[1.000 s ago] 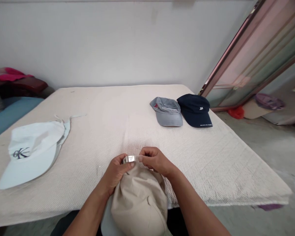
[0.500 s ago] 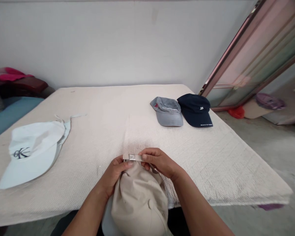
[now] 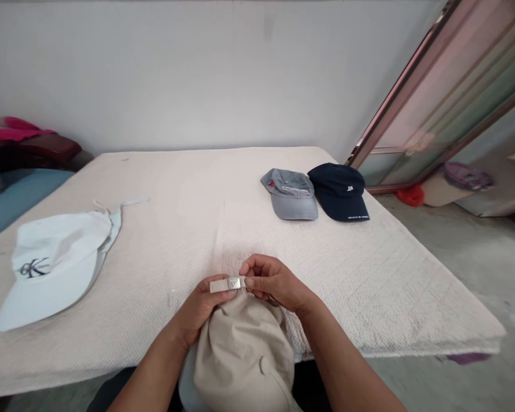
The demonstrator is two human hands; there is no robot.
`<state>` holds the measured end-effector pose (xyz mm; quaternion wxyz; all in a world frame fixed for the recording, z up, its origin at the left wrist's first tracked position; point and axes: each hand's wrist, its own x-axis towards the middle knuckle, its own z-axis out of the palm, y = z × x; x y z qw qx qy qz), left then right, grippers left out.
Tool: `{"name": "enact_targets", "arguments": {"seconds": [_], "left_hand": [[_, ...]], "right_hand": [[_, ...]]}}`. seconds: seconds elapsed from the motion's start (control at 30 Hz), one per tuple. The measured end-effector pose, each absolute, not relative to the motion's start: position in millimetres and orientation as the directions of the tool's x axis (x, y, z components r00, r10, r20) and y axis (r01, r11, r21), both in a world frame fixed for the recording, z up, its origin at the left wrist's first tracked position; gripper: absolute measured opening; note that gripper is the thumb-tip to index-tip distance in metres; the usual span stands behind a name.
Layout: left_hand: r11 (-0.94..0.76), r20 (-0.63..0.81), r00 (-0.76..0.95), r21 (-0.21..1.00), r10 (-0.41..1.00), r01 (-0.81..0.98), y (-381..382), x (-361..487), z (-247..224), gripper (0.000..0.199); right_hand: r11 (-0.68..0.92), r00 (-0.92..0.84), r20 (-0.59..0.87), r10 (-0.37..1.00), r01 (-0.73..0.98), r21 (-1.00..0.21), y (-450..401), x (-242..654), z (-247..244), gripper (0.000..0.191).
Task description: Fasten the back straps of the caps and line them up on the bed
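Note:
A beige cap (image 3: 244, 355) is held at the near table edge, crown up, its brim toward me at the lower left. Across its back runs a beige strap (image 3: 218, 285) with a silver metal buckle (image 3: 234, 282). My left hand (image 3: 203, 306) is closed, pinching the strap and cap edge left of the buckle. Just right of the buckle, my right hand (image 3: 272, 280) grips the strap between thumb and fingers. Part of the strap is hidden under the right fingers.
A white cap (image 3: 64, 240) with loose straps lies at the left. Further back on the right, a grey cap (image 3: 292, 194) sits beside a navy cap (image 3: 341, 191). All rest on a cream cloth-covered table (image 3: 175, 189). A glass door (image 3: 412, 114) stands at the right.
The buckle has shifted slightly right and down, and more strap shows to its left. My right fingers have moved in closer against the buckle.

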<state>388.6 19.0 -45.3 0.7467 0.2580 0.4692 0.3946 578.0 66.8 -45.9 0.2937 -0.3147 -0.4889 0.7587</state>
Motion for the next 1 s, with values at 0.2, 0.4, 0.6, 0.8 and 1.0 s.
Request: {"name": "enact_targets", "arguments": {"seconds": [0.2,0.4,0.6,0.8,1.0], "left_hand": [[0.554,-0.493,0.253,0.755,0.832,-0.352,18.0,390.8,-43.2,0.015],[0.535,-0.495,0.206,0.761,0.844,-0.368,17.4,390.8,-45.3,0.025],[0.535,-0.458,0.278,0.717,0.845,-0.447,18.2,391.7,-40.0,0.02],[0.535,-0.472,0.253,0.743,0.845,-0.402,16.9,389.8,-43.8,0.013],[0.502,-0.478,0.153,0.814,0.865,-0.293,18.1,389.2,-44.8,0.016]], "right_hand": [[-0.338,-0.643,-0.151,0.751,-0.178,-0.924,65.0,572.7,-43.6,0.015],[-0.367,-0.636,-0.155,0.756,-0.217,-0.905,64.4,569.7,-39.2,0.019],[-0.387,-0.603,-0.198,0.773,-0.2,-0.9,65.3,575.6,-45.6,0.02],[-0.356,-0.591,-0.149,0.793,-0.251,-0.9,64.0,573.3,-45.0,0.018],[-0.26,-0.566,-0.132,0.814,-0.152,-0.954,65.3,571.2,-45.3,0.011]]}}
